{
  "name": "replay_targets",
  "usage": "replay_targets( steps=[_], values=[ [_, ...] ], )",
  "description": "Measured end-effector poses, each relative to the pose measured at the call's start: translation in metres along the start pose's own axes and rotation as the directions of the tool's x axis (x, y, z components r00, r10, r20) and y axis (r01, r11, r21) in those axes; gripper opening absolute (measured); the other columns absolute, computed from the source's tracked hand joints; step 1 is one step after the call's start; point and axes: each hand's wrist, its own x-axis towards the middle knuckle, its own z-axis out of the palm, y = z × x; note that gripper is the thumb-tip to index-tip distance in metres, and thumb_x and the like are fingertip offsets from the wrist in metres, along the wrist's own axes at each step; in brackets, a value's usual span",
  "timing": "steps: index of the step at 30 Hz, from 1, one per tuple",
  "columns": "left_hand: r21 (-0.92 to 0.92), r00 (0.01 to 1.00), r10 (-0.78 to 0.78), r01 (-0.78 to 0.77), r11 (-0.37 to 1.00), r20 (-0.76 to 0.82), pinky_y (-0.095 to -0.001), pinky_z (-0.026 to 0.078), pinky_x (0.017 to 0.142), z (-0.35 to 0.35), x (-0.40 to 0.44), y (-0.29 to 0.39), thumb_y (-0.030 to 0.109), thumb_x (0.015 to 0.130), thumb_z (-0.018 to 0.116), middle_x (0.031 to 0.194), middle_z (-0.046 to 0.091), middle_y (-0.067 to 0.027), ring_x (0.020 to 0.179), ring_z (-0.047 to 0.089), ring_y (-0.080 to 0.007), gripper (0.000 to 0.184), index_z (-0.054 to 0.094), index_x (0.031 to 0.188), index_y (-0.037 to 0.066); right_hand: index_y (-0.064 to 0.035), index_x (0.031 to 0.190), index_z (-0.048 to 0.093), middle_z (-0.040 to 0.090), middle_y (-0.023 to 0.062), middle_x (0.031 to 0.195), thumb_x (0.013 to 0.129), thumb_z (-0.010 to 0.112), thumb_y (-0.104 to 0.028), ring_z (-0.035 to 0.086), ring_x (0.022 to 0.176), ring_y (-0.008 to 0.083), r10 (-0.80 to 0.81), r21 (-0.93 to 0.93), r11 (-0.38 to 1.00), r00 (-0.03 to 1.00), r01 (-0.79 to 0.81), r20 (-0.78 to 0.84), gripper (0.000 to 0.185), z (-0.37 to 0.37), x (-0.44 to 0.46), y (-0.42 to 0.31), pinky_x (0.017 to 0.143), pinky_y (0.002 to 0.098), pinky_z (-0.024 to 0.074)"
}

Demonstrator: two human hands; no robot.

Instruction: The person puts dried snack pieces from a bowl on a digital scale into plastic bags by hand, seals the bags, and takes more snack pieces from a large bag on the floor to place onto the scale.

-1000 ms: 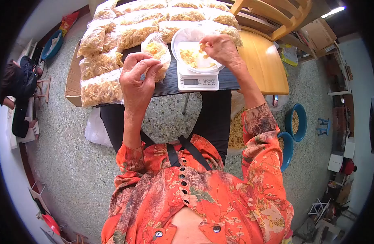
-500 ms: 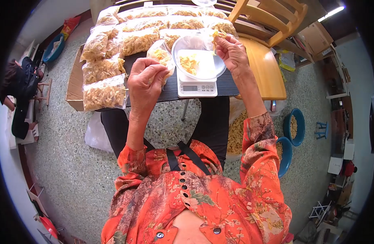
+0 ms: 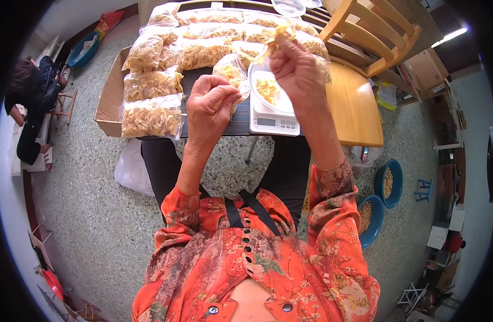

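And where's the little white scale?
In the head view, the white scale is at the near edge of the dark table, right of the person's left hand, with the round bowl on top of it.

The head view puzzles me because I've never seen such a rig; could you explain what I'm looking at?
There is no machine here, just a person's two bare hands. The camera is worn on their head, looking forward and down, so you also see their patterned sleeves and lap.

On the dark table stands a white scale with a bowl on it, partly filled with yellowish pieces. Filled clear bags line the far and left sides.

The left hand is closed, seemingly on the edge of a small bag. The right hand, raised by the bowl, pinches a few loose pieces.
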Motion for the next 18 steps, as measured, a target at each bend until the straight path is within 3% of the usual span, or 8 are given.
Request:
replay_targets(
  steps=[4, 5, 7, 8, 10, 11, 14, 18],
  values=[
    [-0.02, 0.996, 0.048, -0.05, 0.999, -0.074, -0.0312, 0.053, 0.075, 0.0, 0.001, -0.004, -0.003, 0.075, 0.079, 0.093, 0.064, -0.0081, 0.086, 0.064, -0.0201, 0.015, 0.075, 0.089, 0.001, -0.0036, 0.105, 0.062, 0.066, 0.0046, 0.089, 0.093, 0.07, -0.003, 0.061, 0.069, 0.0111, 0.174, -0.099, 0.978, 0.98, -0.184, -0.095, 0.014, 0.001, -0.002, 0.037, 0.059, 0.0213, 0.0522],
    [-0.019, 0.996, 0.046, -0.047, 0.999, -0.078, -0.0312, 0.053, 0.075, -0.001, 0.0, -0.005, -0.003, 0.075, 0.079, 0.093, 0.064, -0.0081, 0.086, 0.064, -0.0201, 0.015, 0.075, 0.089, 0.001, -0.0022, 0.106, 0.062, 0.066, 0.0049, 0.087, 0.093, 0.07, -0.005, 0.062, 0.066, 0.0106, 0.179, -0.217, 0.955, 0.975, -0.204, -0.131, 0.015, 0.0, -0.004, 0.044, 0.058, 0.0209, 0.0526],
    [0.004, 0.995, 0.04, -0.039, 0.999, -0.088, -0.0312, 0.054, 0.074, -0.003, 0.0, -0.005, -0.004, 0.076, 0.078, 0.093, 0.064, -0.008, 0.086, 0.064, -0.02, 0.015, 0.075, 0.089, 0.002, -0.0014, 0.101, 0.063, 0.067, 0.0037, 0.081, 0.092, 0.073, -0.01, 0.062, 0.064, 0.0083, 0.091, -0.491, 0.863, 0.992, -0.12, -0.083, 0.016, 0.002, -0.005, 0.054, 0.056, 0.0199, 0.0511],
    [0.005, 0.995, 0.037, -0.036, 0.999, -0.09, -0.0312, 0.054, 0.074, -0.004, -0.001, -0.005, -0.004, 0.076, 0.078, 0.093, 0.064, -0.008, 0.086, 0.064, -0.02, 0.015, 0.075, 0.089, 0.002, -0.0014, 0.101, 0.063, 0.067, 0.0037, 0.081, 0.092, 0.073, -0.01, 0.062, 0.064, 0.0083, 0.095, -0.492, 0.862, 0.992, -0.123, -0.083, 0.016, 0.001, -0.004, 0.055, 0.056, 0.0199, 0.0511],
    [-0.019, 0.993, 0.043, -0.045, 0.999, -0.111, -0.0311, 0.054, 0.074, -0.004, -0.001, -0.004, -0.004, 0.075, 0.078, 0.094, 0.064, -0.0078, 0.086, 0.064, -0.0203, 0.015, 0.075, 0.089, 0.002, -0.0005, 0.092, 0.066, 0.068, 0.003, 0.075, 0.09, 0.076, -0.015, 0.061, 0.063, 0.0064, 0.011, -0.825, 0.558, 0.994, 0.083, 0.108, 0.017, 0.001, -0.004, 0.056, 0.056, 0.0225, 0.0502],
    [-0.018, 0.993, 0.041, -0.043, 0.999, -0.112, -0.0311, 0.054, 0.074, -0.004, -0.002, -0.004, -0.004, 0.075, 0.078, 0.094, 0.064, -0.0078, 0.086, 0.064, -0.0203, 0.015, 0.075, 0.089, 0.002, -0.0005, 0.092, 0.066, 0.068, 0.003, 0.075, 0.09, 0.076, -0.015, 0.061, 0.063, 0.0064, 0.014, -0.825, 0.559, 0.994, 0.082, 0.108, 0.017, 0.001, -0.004, 0.058, 0.056, 0.0225, 0.0502],
    [0.0, 0.994, 0.024, -0.024, 1.0, -0.109, -0.0307, 0.054, 0.074, -0.004, -0.004, -0.007, -0.005, 0.075, 0.078, 0.095, 0.064, -0.0077, 0.086, 0.064, -0.02, 0.015, 0.075, 0.089, 0.002, 0.0, 0.092, 0.071, 0.069, 0.0048, 0.073, 0.089, 0.074, -0.015, 0.06, 0.064, 0.0093, -0.052, -0.939, 0.102, 0.945, 0.328, 0.324, 0.016, 0.004, -0.008, 0.062, 0.061, 0.0288, 0.0516],
    [-0.009, 0.993, 0.03, -0.031, 0.999, -0.117, -0.0305, 0.054, 0.075, -0.002, -0.006, -0.008, -0.005, 0.076, 0.078, 0.096, 0.063, -0.008, 0.087, 0.064, -0.0195, 0.015, 0.075, 0.089, 0.001, -0.0011, 0.096, 0.072, 0.071, 0.0087, 0.075, 0.09, 0.071, -0.013, 0.064, 0.066, 0.0147, 0.001, -0.861, -0.021, 0.862, 0.508, 0.508, 0.013, -0.002, -0.002, 0.057, 0.064, 0.0304, 0.0532]
  ],
)
